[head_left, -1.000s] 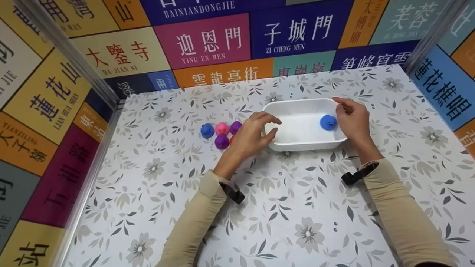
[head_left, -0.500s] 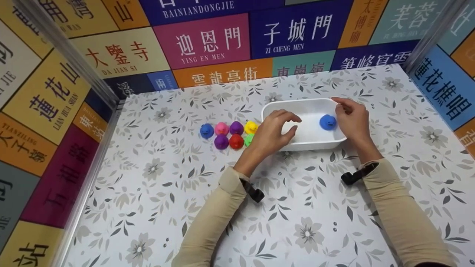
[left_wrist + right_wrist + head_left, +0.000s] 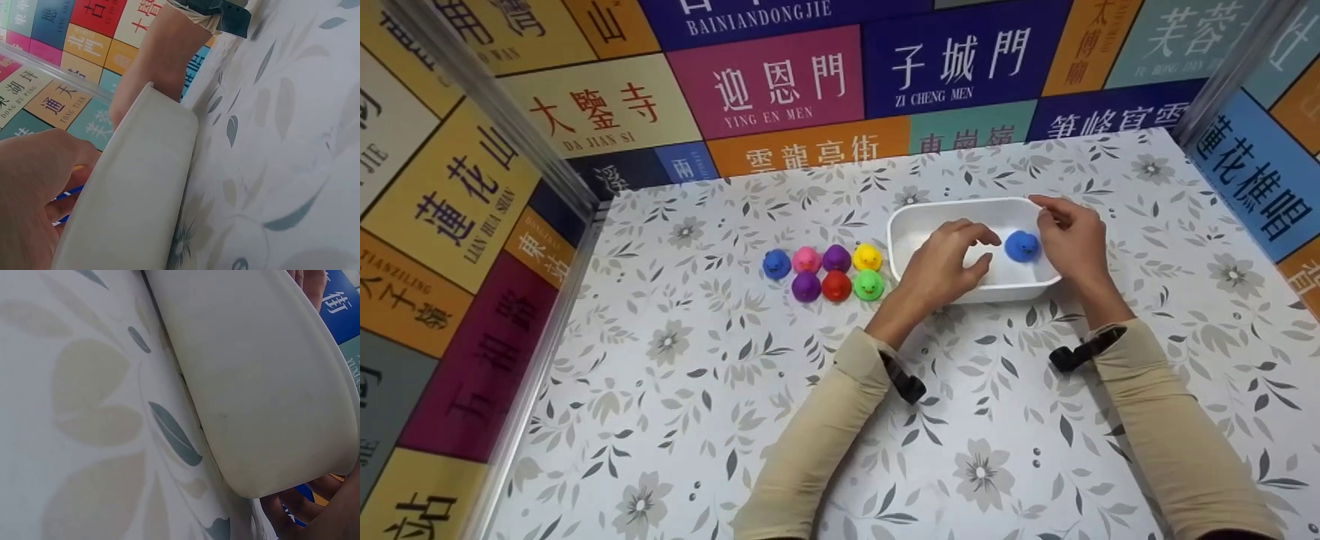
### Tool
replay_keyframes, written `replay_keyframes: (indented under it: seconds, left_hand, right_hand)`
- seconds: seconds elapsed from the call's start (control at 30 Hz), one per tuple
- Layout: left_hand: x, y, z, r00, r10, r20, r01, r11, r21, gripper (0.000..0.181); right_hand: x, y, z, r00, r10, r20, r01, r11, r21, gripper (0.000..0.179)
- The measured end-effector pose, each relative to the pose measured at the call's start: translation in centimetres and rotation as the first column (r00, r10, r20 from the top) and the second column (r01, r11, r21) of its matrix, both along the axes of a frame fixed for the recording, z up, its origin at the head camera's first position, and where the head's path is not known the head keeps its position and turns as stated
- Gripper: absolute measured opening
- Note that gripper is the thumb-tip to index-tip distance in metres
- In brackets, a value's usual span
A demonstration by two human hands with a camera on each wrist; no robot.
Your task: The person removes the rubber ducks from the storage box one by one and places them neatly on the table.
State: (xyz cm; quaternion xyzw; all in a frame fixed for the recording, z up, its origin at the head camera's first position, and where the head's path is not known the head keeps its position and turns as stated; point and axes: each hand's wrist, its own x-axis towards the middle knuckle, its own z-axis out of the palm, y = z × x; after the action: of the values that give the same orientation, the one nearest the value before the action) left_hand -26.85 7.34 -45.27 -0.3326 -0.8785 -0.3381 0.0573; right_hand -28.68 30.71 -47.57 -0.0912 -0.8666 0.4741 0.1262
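Observation:
A white plastic tub (image 3: 1006, 292) stands on the table, with one blue toy duck (image 3: 1021, 246) inside near its right end. Over the tub is my left hand (image 3: 945, 264), thumb and fingers parted and nothing between them, just left of that duck. My right hand (image 3: 1076, 244) holds the tub's right end by the rim. In the right wrist view, curled fingers (image 3: 306, 506) show beneath that rim. The left wrist view has the tub's outer wall (image 3: 140, 169) in front of part of the left hand; the duck is hidden there.
Left of the tub, several toy ducks sit in two rows: blue (image 3: 777, 265), pink (image 3: 808, 260), purple (image 3: 837, 259), yellow (image 3: 868, 257), another purple (image 3: 806, 286), red (image 3: 837, 286) and green (image 3: 868, 285). Printed panels (image 3: 769, 82) wall the floral-covered table (image 3: 660, 420).
My left hand has moved right, from the tub's left end to over its middle, uncovering the yellow, red and green ducks. The right hand and the tub stay almost where they were.

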Motion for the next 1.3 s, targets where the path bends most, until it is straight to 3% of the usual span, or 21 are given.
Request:
replay_keyframes:
  seconds: [0.23,0.53,0.87,1.13,1.3]
  left_hand:
    - [-0.2,1.3,0.3,0.999,-0.002,0.039,0.004,0.999,-0.049,0.024]
    - [-0.7,4.0,0.4,0.998,-0.012,0.069,0.021,0.99,-0.139,0.031]
    - [-0.7,6.0,0.5,0.995,0.001,0.095,0.024,0.966,-0.257,0.042]
    - [-1.2,6.6,0.3,0.99,-0.007,0.142,0.049,0.955,-0.293,0.046]
    - [-1.3,6.6,0.1,0.993,-0.005,0.122,0.038,0.963,-0.268,0.043]
  right_hand:
    - [-0.1,0.2,0.3,0.999,0.017,0.039,-0.016,1.0,-0.011,0.038]
    - [-0.1,0.2,0.0,1.0,0.008,-0.026,-0.008,1.0,0.011,0.037]
    - [0.0,0.2,-0.2,0.998,0.011,-0.057,-0.011,1.0,0.005,0.035]
    - [0.0,0.1,-0.1,0.999,0.002,-0.053,-0.001,1.0,0.011,0.035]
    - [0.0,0.2,-0.2,0.998,-0.003,-0.059,0.003,1.0,0.009,0.035]
